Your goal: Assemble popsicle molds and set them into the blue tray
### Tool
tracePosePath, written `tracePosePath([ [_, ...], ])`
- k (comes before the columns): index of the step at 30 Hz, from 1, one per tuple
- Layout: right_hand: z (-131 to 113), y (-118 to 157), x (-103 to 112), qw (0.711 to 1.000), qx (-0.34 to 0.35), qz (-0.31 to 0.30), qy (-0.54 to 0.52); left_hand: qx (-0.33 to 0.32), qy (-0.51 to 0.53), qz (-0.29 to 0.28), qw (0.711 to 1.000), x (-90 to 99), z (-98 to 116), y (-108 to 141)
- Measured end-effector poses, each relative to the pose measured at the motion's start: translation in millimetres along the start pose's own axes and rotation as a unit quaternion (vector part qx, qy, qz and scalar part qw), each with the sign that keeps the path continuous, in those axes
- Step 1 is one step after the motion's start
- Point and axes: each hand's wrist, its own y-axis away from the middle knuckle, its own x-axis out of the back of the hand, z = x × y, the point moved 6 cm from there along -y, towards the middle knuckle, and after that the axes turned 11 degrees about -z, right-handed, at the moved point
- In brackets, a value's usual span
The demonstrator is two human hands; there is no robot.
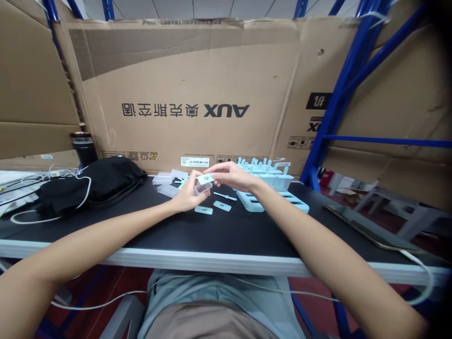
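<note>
My left hand (189, 192) is wrapped round a small clear plastic mold cup (202, 189), its opening facing up. Pinched in my right hand (231, 175) is a pale blue lid (205, 179) with a hole in its middle, held tilted over the cup's opening. Two similar lids, one nearer (204, 210) and one to its right (222, 205), lie flat on the black table. A thin blue stick (225, 196) lies beyond them. Left of my hands are several clear cups (167, 189) and some blue sticks (181, 181), partly hidden.
Behind my right forearm, a blue rack (298, 204) stands beside a set of blue popsicle molds (277, 180) with upright sticks. A black bag (113, 181), cables and a dark bottle (84, 149) are at left. A tablet (367, 226) lies at right; cardboard (183, 70) walls the back.
</note>
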Motion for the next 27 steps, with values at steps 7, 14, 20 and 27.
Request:
tracePosePath([
  [7, 20, -12, -13, 0.999, 0.031, 0.026, 0.012, -0.042, -0.001, 0.010, 0.999, 7.0, -6, 3],
  [14, 27, -5, -13, 1.000, 0.012, -0.011, 0.011, -0.021, -0.158, -0.002, 0.987, 8.5, -6, 4],
  [20, 38, -33, 44, 0.959, -0.091, 0.054, 0.263, -0.001, -0.196, 0.108, 0.975, 36.4, -1, -4],
  [27, 93, -95, 67, 0.853, -0.206, 0.006, 0.479, 0.016, -0.294, 0.174, 0.940, 97.0, 4, 5],
])
